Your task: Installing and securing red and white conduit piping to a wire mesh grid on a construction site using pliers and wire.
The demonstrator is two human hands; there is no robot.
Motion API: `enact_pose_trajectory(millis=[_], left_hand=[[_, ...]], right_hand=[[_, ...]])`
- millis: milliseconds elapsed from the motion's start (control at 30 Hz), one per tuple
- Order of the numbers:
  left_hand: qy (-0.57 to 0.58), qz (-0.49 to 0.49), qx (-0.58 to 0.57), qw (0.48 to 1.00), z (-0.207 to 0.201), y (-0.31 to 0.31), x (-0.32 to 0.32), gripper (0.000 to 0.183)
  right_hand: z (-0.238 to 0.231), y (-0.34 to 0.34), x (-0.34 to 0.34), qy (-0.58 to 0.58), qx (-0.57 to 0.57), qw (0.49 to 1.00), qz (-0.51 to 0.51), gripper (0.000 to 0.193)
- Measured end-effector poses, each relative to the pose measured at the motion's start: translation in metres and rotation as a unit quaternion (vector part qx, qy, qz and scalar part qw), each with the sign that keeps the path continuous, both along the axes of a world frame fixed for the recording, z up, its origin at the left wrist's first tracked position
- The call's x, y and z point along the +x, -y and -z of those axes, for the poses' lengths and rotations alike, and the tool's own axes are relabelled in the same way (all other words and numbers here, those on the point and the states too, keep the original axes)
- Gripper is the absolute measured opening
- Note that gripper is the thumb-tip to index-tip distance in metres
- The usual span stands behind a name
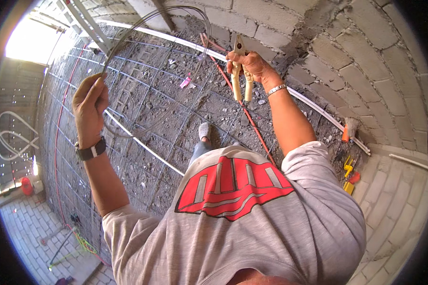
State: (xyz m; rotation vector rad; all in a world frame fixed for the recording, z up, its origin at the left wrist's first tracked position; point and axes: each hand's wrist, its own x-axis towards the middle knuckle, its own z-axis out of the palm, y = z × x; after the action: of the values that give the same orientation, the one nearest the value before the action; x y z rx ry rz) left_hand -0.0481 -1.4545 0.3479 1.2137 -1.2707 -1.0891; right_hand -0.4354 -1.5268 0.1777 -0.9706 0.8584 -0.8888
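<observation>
A loose coil of thin grey wire (202, 16) loops out in front of me, and my left hand (91, 102) pinches one side of it between thumb and fingers. Pliers (239, 45) with cream-coloured handles are in my right hand (256, 66). Their jaws point away from me and the handles hang back toward my body, spread slightly apart. The coil's far side passes close to the plier jaws; whether they touch I cannot tell.
Steel mesh (150, 88) covers the rubble ground under my feet. White pipes (318, 109) and an orange tube (252, 121) run across it. Block walls (356, 61) rise ahead and right. A ladder (88, 28) stands far left; yellow tools (348, 166) lie right.
</observation>
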Motion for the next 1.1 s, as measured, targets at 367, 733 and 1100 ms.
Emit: enact_pose_trajectory(millis=[367,733,1100], left_hand=[[-0.086,0.099,0.238,0.962,0.075,0.013,-0.016,0.031],[-0.209,0.287,0.299,0.886,0.094,0.007,-0.050,0.036],[-0.284,0.261,0.261,0.885,0.110,0.002,-0.063,0.041]], right_hand=[[-0.039,-0.021,0.058,-0.215,-0.104,0.959,-0.155,0.027],[-0.040,-0.016,0.076,-0.248,-0.005,0.963,-0.103,0.028],[-0.029,-0.016,0.078,-0.294,-0.011,0.952,-0.084,0.028]])
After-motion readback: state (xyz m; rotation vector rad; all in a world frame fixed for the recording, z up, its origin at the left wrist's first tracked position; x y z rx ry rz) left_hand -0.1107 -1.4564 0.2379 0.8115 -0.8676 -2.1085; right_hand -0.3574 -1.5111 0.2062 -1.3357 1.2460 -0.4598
